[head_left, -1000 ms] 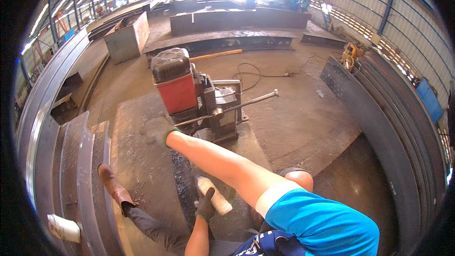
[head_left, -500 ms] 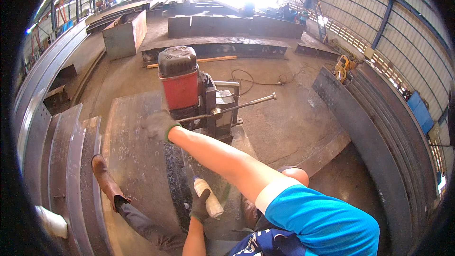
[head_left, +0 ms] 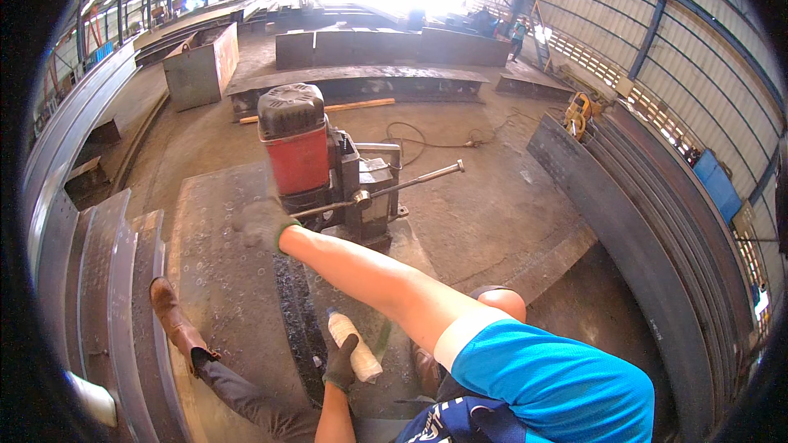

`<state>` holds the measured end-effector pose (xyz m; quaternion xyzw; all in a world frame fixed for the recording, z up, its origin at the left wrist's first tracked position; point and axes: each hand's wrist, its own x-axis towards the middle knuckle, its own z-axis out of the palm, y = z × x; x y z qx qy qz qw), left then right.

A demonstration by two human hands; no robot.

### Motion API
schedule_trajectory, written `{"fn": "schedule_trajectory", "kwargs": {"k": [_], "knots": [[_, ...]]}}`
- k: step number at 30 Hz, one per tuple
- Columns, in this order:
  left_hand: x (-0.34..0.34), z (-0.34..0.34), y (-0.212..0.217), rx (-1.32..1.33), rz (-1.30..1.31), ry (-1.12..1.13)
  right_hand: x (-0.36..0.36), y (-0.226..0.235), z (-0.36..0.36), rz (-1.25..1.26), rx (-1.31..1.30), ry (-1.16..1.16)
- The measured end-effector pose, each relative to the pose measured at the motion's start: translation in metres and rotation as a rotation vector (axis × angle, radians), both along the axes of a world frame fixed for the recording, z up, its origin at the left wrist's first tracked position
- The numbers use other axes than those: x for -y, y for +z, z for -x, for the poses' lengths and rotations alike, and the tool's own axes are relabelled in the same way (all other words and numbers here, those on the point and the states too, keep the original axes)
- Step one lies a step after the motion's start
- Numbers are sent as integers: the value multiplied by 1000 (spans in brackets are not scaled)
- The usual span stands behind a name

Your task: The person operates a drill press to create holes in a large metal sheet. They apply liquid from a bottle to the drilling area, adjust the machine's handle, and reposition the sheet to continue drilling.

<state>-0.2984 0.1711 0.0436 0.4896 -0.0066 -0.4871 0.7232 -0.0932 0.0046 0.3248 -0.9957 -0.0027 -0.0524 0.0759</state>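
My left hand [head_left: 340, 365], in a dark glove, is closed round a cream-coloured plastic bottle [head_left: 355, 346] that leans above the steel beam. My right arm reaches across to the left. Its gloved hand [head_left: 264, 226] is blurred, closed at the near-left end of the feed lever [head_left: 414, 180]; the fingers do not show clearly. That lever belongs to a red and black magnetic drill [head_left: 297, 152] standing on the beam. Metal chips are scattered over the drilled steel plate [head_left: 222, 246] beside it.
Steel plates and beams [head_left: 107, 279] stand at the left, with a white container [head_left: 92, 400] beside them. A long stack of beams [head_left: 648, 238] runs along the right, a yellow tool [head_left: 578, 115] on its far end. A cable [head_left: 435, 143] lies on the floor. A person [head_left: 517, 37] stands far off.
The whole view has shifted slightly, so the drill and beams appear further left. My left hand still holds the bottle, and my right hand stays at the lever's end.
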Motion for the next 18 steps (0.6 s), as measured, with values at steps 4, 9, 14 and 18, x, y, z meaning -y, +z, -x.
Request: {"fn": "schedule_trajectory", "kwargs": {"k": [4, 9, 14, 18], "knots": [[1, -7, -21, -37, -13, -18, 0, -4, -2, 13, 12, 13], [0, -10, -25, 18, 36, -53, 0, -9, -4, 19, 50, 1], [-2, -6, 0, -2, 21, -10, 0, -8, -4, 44, 41, 40], [-2, 2, 23, 23, 3, 8, 1, -13, -7, 42, -13, 23]]}}
